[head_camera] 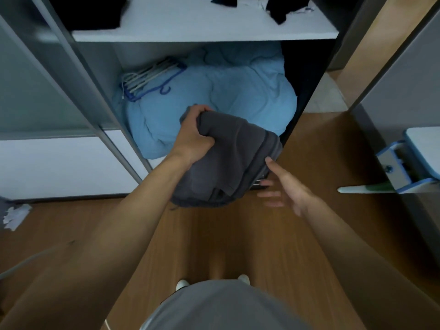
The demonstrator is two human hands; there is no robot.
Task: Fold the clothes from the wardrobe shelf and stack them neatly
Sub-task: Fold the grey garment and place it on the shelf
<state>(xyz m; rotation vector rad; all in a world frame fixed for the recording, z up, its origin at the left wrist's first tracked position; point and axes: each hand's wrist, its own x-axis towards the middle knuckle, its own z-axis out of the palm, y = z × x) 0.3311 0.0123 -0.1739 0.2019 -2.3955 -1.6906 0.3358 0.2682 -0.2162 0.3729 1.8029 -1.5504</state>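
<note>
A dark grey garment (228,160) hangs bunched in front of the open wardrobe, above the wooden floor. My left hand (194,134) grips its upper left edge in a fist. My right hand (283,186) is just to the garment's lower right, fingers straight and spread, blurred, with the thumb close to the cloth's edge. Black clothes (278,8) lie loose on the white wardrobe shelf (204,34) above.
A light blue duvet (214,96) fills the wardrobe's lower compartment, with a bundle of hangers (152,77) on it. A sliding door frame (78,75) stands at left. An ironing board end (404,163) juts in at right. Crumpled paper (15,215) lies on the floor.
</note>
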